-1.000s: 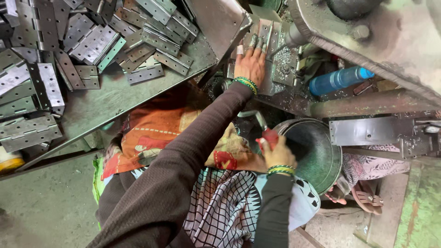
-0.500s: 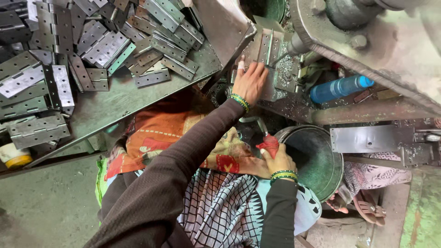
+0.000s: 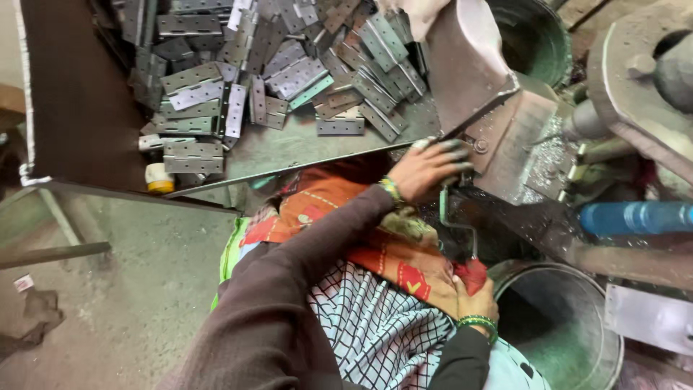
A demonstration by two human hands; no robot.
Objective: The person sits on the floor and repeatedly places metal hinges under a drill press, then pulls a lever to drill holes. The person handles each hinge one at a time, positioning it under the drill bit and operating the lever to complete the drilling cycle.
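Observation:
My left hand (image 3: 426, 167) reaches forward, its greasy fingers spread and resting at the corner where the metal tray (image 3: 303, 155) meets the grey machine block (image 3: 509, 148); it holds nothing. A green bangle sits on that wrist. My right hand (image 3: 473, 297) lies low on my lap with its fingers curled round a red cloth bundle (image 3: 473, 274). The lower end of a thin bent rod (image 3: 456, 220) meets that bundle. A heap of grey metal hinge plates (image 3: 289, 72) covers the tray beyond my left hand.
A steel bucket (image 3: 559, 325) stands just right of my right hand. A blue bottle (image 3: 635, 217) lies on the machine at right. A green tub (image 3: 534, 36) is at the top. A small yellow-capped bottle (image 3: 155, 177) sits at the tray's near edge. Concrete floor (image 3: 137, 289) lies to the left.
My left hand has drawn back from the hinge on the machine block to the tray corner. My right hand has stayed on the red bundle. The view has swung left.

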